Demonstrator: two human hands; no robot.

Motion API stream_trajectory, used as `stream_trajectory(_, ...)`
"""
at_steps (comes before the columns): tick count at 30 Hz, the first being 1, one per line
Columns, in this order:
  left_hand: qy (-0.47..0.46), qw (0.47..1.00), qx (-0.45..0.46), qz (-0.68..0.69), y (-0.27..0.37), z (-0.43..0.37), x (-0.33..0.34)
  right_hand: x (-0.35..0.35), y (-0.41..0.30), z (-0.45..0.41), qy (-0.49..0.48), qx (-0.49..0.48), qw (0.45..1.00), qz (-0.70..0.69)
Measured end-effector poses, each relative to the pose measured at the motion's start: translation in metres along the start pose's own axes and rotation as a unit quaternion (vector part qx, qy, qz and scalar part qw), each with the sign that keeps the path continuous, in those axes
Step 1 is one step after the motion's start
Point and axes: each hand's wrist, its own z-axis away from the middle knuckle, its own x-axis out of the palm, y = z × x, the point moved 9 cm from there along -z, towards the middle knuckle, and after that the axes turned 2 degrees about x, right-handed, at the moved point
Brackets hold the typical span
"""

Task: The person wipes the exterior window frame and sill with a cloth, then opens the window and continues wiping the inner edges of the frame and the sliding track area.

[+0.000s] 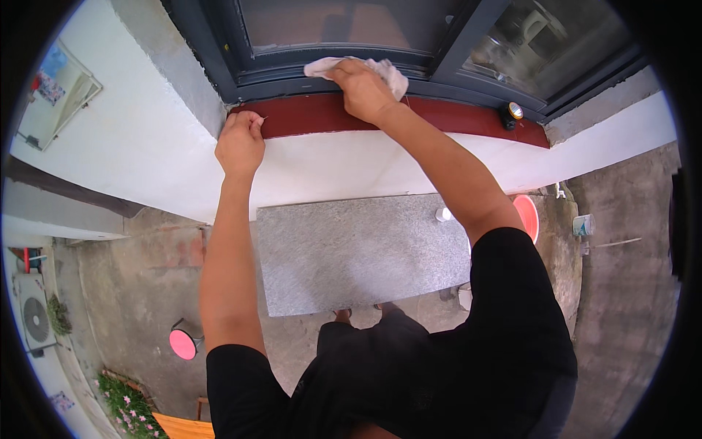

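My right hand (362, 90) is closed on a crumpled white cloth (392, 77), pressed to the lower track of a dark grey metal window frame (307, 85). Below the frame runs a dark red windowsill (307, 118). At the sill's left end rests my left hand (241, 140), its fingers curled together over the front edge. A thin pale sliver shows at those fingertips; whether they pinch it is too small to tell. Glass (340, 24) fills the window above the right hand.
A black headlamp-like light (511, 115) stands on the sill's right end. Below is a grey stone slab table (356, 252) with a small white container (443, 214). Around it are a pink basin (526, 217), a tub (583, 225) and a pink-topped stool (182, 344).
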Motion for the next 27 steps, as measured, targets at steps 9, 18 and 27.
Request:
stream_trajectory(9,0.023,0.999,0.01,0.035,0.016,0.001,0.0,0.004,0.003,-0.015,-0.075,0.107,0.981,0.141)
stream_trajectory(18,0.008,1.0,0.014,-0.024,0.007,-0.002,0.001,0.085,-0.101,-0.118,-0.281,0.141,0.949,0.018)
stream_trajectory(27,0.014,0.999,0.008,0.032,0.013,-0.001,0.0,-0.028,0.059,0.016,-0.174,0.149,0.955,0.188)
